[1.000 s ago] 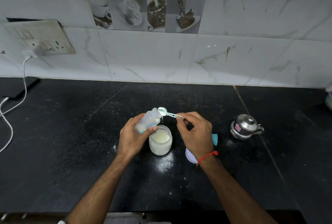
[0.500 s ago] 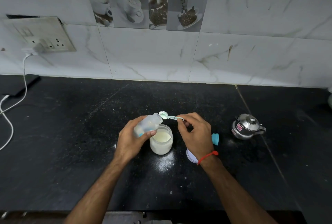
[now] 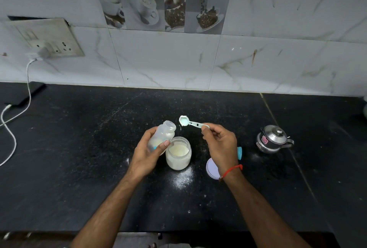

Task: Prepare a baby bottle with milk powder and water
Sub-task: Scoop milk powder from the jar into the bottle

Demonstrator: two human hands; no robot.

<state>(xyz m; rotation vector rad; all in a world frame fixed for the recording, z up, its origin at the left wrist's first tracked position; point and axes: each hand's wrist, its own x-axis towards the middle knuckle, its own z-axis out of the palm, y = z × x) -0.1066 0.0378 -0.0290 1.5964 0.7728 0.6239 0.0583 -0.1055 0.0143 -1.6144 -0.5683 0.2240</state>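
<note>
Over the black counter (image 3: 79, 148) our left hand (image 3: 146, 155) grips the tilted baby bottle (image 3: 161, 135) above the open powder jar (image 3: 178, 154); our right hand (image 3: 220, 146) pinches the scoop (image 3: 190, 123) beside its mouth; we should refill level and tip slowly.
</note>
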